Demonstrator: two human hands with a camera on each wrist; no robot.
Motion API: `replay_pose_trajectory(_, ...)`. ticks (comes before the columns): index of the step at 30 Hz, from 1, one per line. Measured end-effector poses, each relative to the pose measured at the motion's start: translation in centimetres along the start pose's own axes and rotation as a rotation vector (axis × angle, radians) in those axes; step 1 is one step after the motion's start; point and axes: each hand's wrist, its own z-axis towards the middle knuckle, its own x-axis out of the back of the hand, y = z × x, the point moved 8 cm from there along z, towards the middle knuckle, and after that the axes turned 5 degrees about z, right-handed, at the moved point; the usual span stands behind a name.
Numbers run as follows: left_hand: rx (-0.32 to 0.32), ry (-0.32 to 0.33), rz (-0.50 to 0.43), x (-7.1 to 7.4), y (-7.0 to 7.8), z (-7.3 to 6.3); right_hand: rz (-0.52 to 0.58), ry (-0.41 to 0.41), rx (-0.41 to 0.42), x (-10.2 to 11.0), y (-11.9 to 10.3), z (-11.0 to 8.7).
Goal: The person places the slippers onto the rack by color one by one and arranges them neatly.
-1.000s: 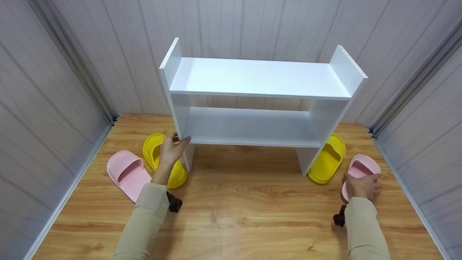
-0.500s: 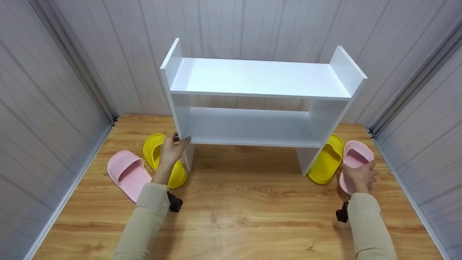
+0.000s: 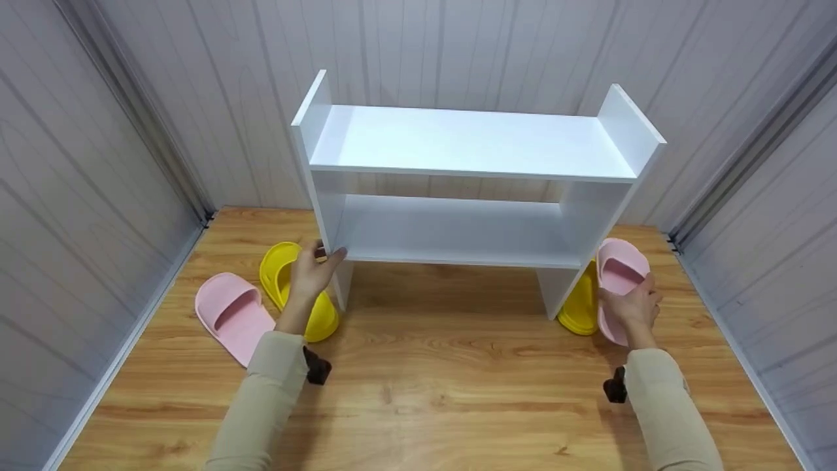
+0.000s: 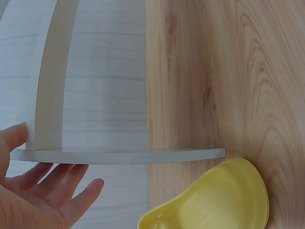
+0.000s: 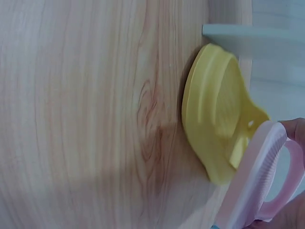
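Note:
My left hand (image 3: 308, 273) grips the left side panel of a white two-tier shelf (image 3: 451, 229) at lower-board height. In the left wrist view its thumb lies on one face of the panel (image 4: 119, 157), the fingers on the other. With my right hand (image 3: 633, 306) I hold a pink slipper (image 3: 621, 254) by its sides, just right of the shelf. Seen from the right wrist, this pink slipper (image 5: 255, 171) stands tilted above the floor, close to a yellow slipper (image 5: 205, 109). From the head it overlaps that yellow slipper (image 3: 578, 309), which lies against the shelf's right leg.
Left of the shelf, another yellow slipper (image 3: 322, 320) lies partly behind my left forearm. Beside it is a second pink slipper (image 3: 239, 317). Pale panel walls (image 3: 196, 98) close in the wood-patterned floor (image 3: 444, 366) at the back and both sides.
My right hand has carried the pink slipper leftward and away from me, from near the right wall to over the yellow slipper's edge. My left hand has stayed on the shelf panel.

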Motion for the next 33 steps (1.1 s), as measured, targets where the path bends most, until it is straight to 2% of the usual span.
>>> replay_pose_trajectory(11, -0.011, -0.003, -0.019, 0.1, 0.2, 0.2, -0.045, -0.078, 0.08, -0.5, -1.4, -0.7)
replay_pose_trajectory(17, -0.011, 0.002, -0.017, 0.1, 0.2, -0.1, -0.077, -0.096, 0.181, -0.2, -2.0, -1.5)
replay_pose_trajectory(26, -0.026, 0.013, -0.021, 0.1, 0.1, -0.1, -0.169, -0.192, 0.319, 1.1, -3.1, -2.8)
replay_pose_trajectory(33, -0.005, 0.013, -0.002, 0.2, 0.0, -0.1, -0.189, -0.274, 0.42, 2.3, -3.0, -3.2)
